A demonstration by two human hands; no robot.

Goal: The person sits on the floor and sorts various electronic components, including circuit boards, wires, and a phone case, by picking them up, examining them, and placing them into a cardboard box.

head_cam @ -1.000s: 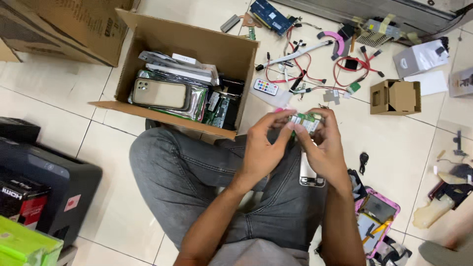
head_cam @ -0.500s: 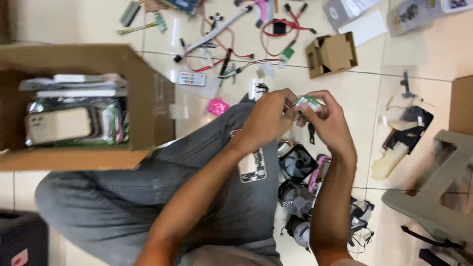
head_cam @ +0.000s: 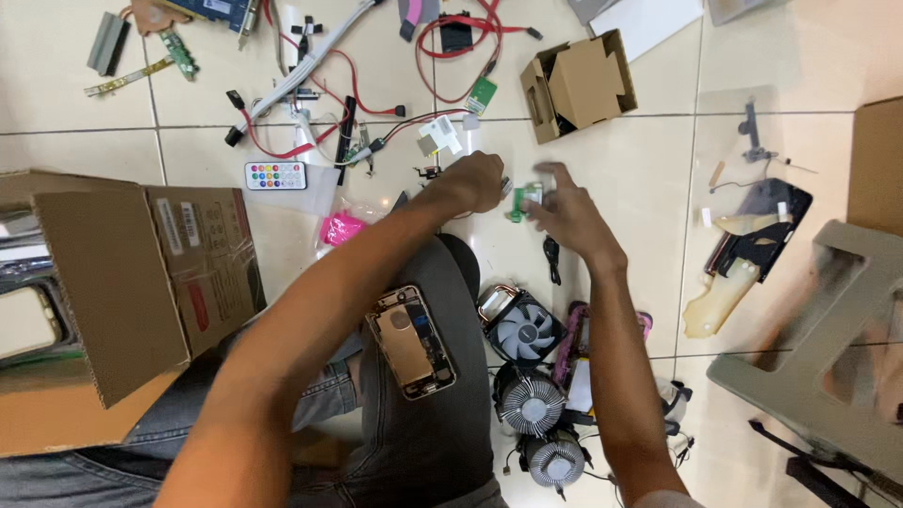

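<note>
My left hand point(head_cam: 473, 181) and my right hand point(head_cam: 564, 214) reach out over the tiled floor and both pinch a small green circuit board point(head_cam: 525, 200) held between them, just past my knee. The board is blurred and partly hidden by my fingers. An opened phone point(head_cam: 411, 341) with its inside showing rests on my grey-trousered thigh, below my left forearm.
A large cardboard box point(head_cam: 113, 282) stands at left. Red cables point(head_cam: 320, 103), a small white remote point(head_cam: 276, 175) and a pink object point(head_cam: 341, 228) lie ahead. A small cardboard box point(head_cam: 577, 87) sits at top. Cooling fans point(head_cam: 525, 331) lie by my right arm; a grey stool point(head_cam: 828, 348) stands right.
Both hands have stretched further from my body, carrying the small green board out over the floor. The view has swung right, so the big box now sits at the left edge.
</note>
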